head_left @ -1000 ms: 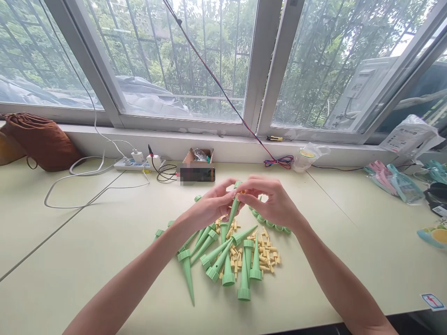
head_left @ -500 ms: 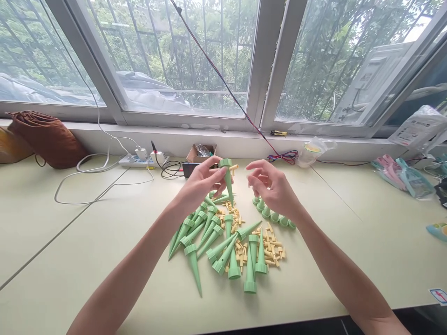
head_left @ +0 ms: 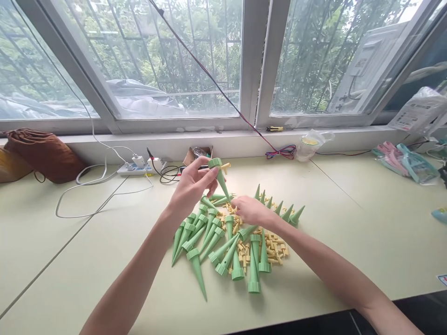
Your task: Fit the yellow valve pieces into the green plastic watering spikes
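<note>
My left hand [head_left: 198, 181] is closed around a green plant watering spike [head_left: 221, 179], held above the table with its cap up and its point down. A small yellow valve [head_left: 226, 166] sticks out of the side of that spike, near the cap. My right hand [head_left: 252, 211] is lowered over the heap of loose yellow valves [head_left: 275, 249], close to the held spike's point. Its fingers are curled together, and what they grip, if anything, is hidden. Several more green spikes [head_left: 197, 274] lie in front, some on top of the yellow valves.
Several green spikes [head_left: 287, 213] stand point up in a row at right. A power strip [head_left: 129, 170] with cables, a small cardboard box [head_left: 198, 155], a coiled wire [head_left: 281, 152] and a plastic cup [head_left: 309, 145] line the back. A brown bag [head_left: 42, 156] sits at far left.
My right hand has moved down and left from beside the held spike to the yellow valves, its fingers closing. The standing row now shows more fully. My left hand still holds the spike.
</note>
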### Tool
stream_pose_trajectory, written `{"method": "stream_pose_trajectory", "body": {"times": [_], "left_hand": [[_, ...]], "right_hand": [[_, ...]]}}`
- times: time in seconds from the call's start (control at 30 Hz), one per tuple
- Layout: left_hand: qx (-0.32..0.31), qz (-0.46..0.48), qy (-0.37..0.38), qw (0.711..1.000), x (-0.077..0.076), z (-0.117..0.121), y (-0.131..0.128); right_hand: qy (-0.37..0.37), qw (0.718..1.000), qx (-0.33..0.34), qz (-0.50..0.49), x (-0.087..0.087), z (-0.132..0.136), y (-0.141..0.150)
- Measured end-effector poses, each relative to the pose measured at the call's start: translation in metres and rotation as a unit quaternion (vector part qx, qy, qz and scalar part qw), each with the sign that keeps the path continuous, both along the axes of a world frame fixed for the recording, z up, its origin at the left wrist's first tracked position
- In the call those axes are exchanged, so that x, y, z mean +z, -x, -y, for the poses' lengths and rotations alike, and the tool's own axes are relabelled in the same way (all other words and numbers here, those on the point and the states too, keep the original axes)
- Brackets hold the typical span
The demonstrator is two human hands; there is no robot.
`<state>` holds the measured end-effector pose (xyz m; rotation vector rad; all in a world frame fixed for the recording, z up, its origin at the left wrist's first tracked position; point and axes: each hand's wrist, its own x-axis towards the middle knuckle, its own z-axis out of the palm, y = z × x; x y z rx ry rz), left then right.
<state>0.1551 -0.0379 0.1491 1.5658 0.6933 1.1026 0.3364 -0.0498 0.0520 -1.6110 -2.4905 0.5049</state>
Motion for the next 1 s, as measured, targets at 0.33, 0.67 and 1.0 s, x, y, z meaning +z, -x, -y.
{"method": "stream_pose_trajectory", "body": {"times": [0.33, 0.67, 1.0], "left_hand": [[0.02, -0.051, -0.02, 0.998, -0.005, 0.008, -0.01], [0.132, -0.068, 0.046, 0.988, -0.083, 0.017, 0.009], [0.115, -0.04, 0.048, 0.991, -0.104, 0.02, 0.017]], "right_hand": [[-0.011, 1.0, -0.006, 0.005, -0.01, -0.009, -0.001], [-0.031, 0.996, -0.029, -0.075, -0.009, -0.016, -0.003], [0.03, 0.965, -0.031, -0.259, -0.005, -0.016, -0.011]]}}
